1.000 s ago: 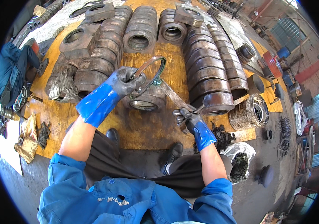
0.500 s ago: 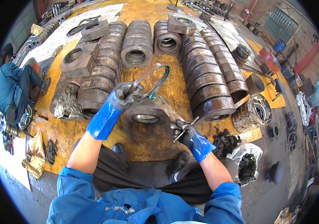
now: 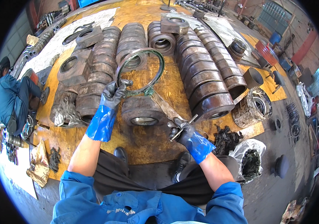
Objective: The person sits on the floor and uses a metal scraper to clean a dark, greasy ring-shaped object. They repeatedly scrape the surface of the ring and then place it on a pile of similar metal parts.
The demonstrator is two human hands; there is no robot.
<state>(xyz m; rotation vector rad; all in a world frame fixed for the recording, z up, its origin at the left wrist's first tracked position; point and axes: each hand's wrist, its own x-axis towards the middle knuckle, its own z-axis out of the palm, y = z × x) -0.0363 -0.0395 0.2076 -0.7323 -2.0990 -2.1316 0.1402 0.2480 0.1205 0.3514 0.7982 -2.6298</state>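
The gloved left hand [image 3: 113, 94] pinches a thin, glossy ring [image 3: 162, 66]; the right hand [image 3: 185, 133] clasps a flat, smeared stick [image 3: 164, 106] and slim rod [image 3: 193, 119]; stained board [image 3: 171, 89] lies open between ribbed metal rows [image 3: 205, 76].

The dark, shiny ring [image 3: 162, 66] stands tilted up, its lower left rim in the left fingers [image 3: 120, 88]. A flat brown stick [image 3: 165, 106] slants from the right fingers [image 3: 174, 125], green-smeared tip against the ring's bottom. A thin rod [image 3: 177, 134] crosses those fingers.
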